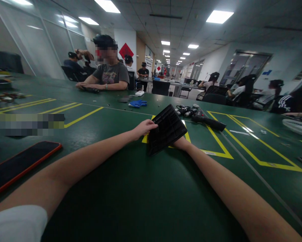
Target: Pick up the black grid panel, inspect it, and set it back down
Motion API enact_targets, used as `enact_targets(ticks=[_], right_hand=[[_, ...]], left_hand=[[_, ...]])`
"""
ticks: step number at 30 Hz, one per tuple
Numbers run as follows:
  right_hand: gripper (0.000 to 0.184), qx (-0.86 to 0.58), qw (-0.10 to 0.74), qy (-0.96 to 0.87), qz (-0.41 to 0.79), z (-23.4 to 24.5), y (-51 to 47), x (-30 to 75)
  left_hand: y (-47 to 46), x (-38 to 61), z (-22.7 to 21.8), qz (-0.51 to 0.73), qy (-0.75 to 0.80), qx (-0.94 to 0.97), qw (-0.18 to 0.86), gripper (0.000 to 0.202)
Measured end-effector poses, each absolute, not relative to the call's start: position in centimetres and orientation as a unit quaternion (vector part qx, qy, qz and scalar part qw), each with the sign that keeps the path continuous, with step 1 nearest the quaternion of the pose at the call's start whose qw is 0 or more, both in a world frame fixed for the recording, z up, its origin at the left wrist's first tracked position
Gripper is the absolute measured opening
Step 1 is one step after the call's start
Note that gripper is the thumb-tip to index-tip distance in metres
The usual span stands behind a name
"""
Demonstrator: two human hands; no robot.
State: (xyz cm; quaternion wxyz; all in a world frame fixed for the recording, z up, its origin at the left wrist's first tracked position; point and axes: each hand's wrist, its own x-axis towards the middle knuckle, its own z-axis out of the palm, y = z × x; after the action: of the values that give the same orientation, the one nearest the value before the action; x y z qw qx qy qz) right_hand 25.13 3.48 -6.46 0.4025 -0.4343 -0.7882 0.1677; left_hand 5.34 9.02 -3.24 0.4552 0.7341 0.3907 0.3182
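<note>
A black compartment tray (167, 129) is held tilted above the green table, its gridded face turned partly towards me. My left hand (146, 128) is closed in a pinch at the tray's upper left edge, with the fingertips over its face. From behind the lower right edge my right hand (181, 143) grips the tray, and most of its fingers are hidden. Just beyond the tray lies a bundle of black cables and metal-ended parts (188, 110). What the compartments contain is too dark to make out.
Yellow tape (223, 155) outlines areas on the green table (110, 201). A phone-like slab with an orange rim (25, 164) lies at the left. Blue gloves (138, 103) and a black tube-like object (209, 123) lie farther back. A person (110, 74) sits across the table.
</note>
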Motion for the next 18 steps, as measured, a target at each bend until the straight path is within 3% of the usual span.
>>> enact_targets(ticks=[4, 9, 14, 18], right_hand=[[0.029, -0.419, 0.405, -0.795, 0.167, -6.3, 3.5, 24.9], [0.030, -0.423, 0.396, -0.801, 0.150, -6.3, 3.5, 25.0], [0.049, -0.514, 0.368, -0.770, 0.087, -6.1, 3.9, 26.9], [0.045, -0.646, 0.309, -0.698, -0.015, -5.2, 4.1, 30.2]], left_hand=[[8.6, 4.9, -3.4, 0.273, 0.333, 0.855, 0.288, 0.043], [8.0, 4.6, -3.1, 0.254, 0.329, 0.899, 0.135, 0.047], [10.2, 1.7, -1.6, 0.280, 0.487, 0.826, 0.045, 0.045], [13.7, -3.6, 0.3, 0.230, 0.655, 0.720, 0.017, 0.049]])
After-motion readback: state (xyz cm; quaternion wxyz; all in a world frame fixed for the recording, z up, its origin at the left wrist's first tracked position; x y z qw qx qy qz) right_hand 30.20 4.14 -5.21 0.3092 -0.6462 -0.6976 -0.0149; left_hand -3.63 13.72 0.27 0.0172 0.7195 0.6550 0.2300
